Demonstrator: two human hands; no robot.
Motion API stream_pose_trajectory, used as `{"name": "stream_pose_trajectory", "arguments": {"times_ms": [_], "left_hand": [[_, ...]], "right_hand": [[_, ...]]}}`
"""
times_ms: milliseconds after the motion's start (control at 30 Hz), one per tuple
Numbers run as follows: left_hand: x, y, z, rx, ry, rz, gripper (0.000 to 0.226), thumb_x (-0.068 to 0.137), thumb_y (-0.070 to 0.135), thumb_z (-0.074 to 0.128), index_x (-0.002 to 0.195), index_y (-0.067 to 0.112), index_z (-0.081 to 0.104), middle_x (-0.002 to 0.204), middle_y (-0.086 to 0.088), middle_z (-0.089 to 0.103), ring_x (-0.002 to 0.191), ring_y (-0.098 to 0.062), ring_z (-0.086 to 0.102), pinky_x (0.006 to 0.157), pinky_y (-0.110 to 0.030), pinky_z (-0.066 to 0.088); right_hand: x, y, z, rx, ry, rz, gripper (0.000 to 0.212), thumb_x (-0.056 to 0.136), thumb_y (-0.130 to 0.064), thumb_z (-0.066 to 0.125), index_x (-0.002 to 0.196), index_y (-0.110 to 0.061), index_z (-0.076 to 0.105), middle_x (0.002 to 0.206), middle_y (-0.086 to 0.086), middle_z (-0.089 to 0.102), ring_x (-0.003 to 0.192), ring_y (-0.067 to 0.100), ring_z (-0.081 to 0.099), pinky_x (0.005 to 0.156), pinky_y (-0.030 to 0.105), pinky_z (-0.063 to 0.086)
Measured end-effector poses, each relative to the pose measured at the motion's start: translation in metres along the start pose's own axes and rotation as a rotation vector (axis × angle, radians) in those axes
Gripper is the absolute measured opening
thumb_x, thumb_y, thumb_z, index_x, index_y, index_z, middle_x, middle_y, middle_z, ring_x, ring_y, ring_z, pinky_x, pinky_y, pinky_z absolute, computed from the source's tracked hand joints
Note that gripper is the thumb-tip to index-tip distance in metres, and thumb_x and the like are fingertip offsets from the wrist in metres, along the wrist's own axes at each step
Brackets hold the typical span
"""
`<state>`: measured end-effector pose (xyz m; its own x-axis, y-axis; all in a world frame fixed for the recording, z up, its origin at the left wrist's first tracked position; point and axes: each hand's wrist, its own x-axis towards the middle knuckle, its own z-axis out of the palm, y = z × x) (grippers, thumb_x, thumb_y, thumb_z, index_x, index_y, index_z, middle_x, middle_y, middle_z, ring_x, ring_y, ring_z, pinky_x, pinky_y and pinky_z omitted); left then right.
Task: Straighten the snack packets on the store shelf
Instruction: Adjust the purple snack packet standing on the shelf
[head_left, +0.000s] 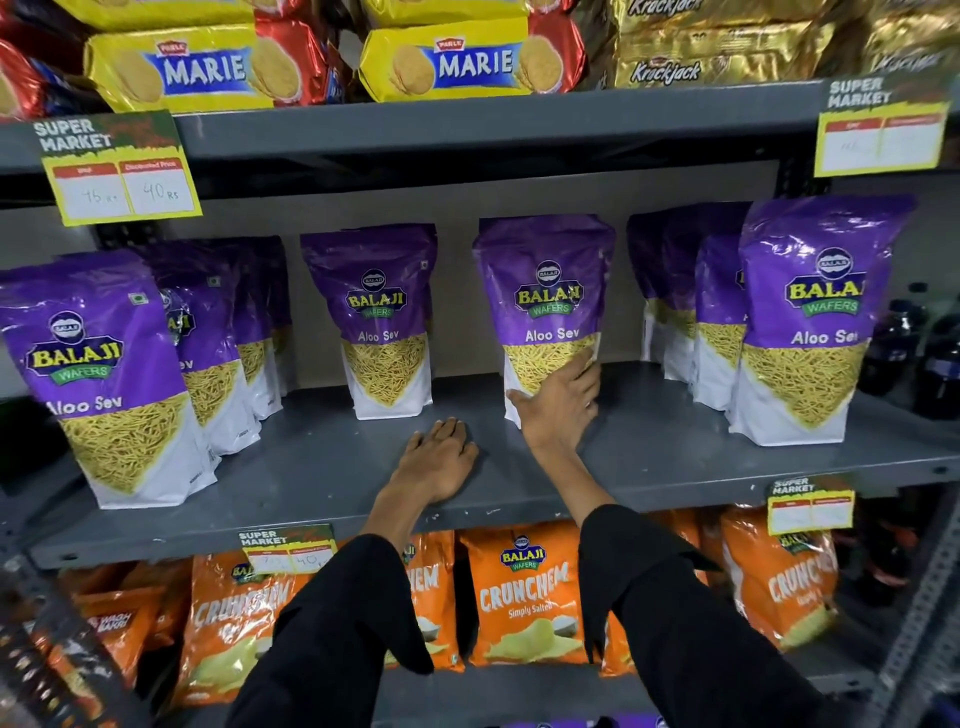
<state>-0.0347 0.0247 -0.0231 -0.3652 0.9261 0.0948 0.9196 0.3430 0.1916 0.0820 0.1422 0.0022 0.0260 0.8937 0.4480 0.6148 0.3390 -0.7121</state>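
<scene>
Purple Aloo Sev packets stand upright on the grey middle shelf (322, 467). One packet (545, 291) stands right of centre, and my right hand (563, 408) wraps its lower front, thumb on the left side and fingers on the right. A second single packet (384, 312) stands to its left, apart from it. My left hand (439, 457) lies flat, palm down, on the bare shelf in front of the gap between these two, holding nothing. A row of packets (104, 374) fills the left end, and another group (810, 322) stands at the right end.
Yellow Marie biscuit packs (208, 67) and gold Krackjack packs (717, 52) lie on the shelf above. Orange Crunchem chip bags (524, 592) fill the shelf below. Price tags (119, 166) hang from the shelf edges. Dark bottles (924, 353) stand at the far right.
</scene>
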Motion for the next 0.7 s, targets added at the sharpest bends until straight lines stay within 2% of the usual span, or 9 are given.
{"name": "stream_pose_trajectory", "arguments": {"times_ms": [267, 433, 700], "left_hand": [[-0.008, 0.007, -0.006, 0.013, -0.023, -0.01, 0.06, 0.106, 0.038, 0.021, 0.158, 0.009, 0.017, 0.169, -0.009, 0.013, 0.156, -0.022, 0.011, 0.126, -0.045, 0.009], [-0.008, 0.007, -0.007, 0.032, -0.015, -0.011, 0.059, 0.106, 0.038, 0.021, 0.157, 0.007, 0.022, 0.167, -0.011, 0.017, 0.155, -0.024, 0.015, 0.125, -0.045, 0.013], [-0.006, 0.006, -0.006, 0.04, -0.007, -0.008, 0.058, 0.105, 0.037, 0.021, 0.155, 0.007, 0.026, 0.166, -0.012, 0.02, 0.154, -0.025, 0.018, 0.125, -0.046, 0.015]], "right_hand": [[-0.026, 0.016, -0.03, 0.053, 0.023, -0.031, 0.128, 0.064, -0.05, 0.089, 0.154, -0.005, 0.01, 0.154, 0.023, 0.029, 0.14, 0.04, 0.034, 0.106, 0.057, 0.038], [-0.04, 0.022, -0.043, 0.037, 0.059, -0.038, 0.124, 0.063, -0.055, 0.088, 0.152, -0.007, 0.017, 0.153, 0.02, 0.033, 0.137, 0.039, 0.038, 0.102, 0.056, 0.042], [-0.056, 0.035, -0.057, 0.017, 0.123, -0.057, 0.124, 0.062, -0.064, 0.083, 0.152, -0.01, 0.018, 0.151, 0.019, 0.035, 0.136, 0.037, 0.04, 0.099, 0.055, 0.043]]}}
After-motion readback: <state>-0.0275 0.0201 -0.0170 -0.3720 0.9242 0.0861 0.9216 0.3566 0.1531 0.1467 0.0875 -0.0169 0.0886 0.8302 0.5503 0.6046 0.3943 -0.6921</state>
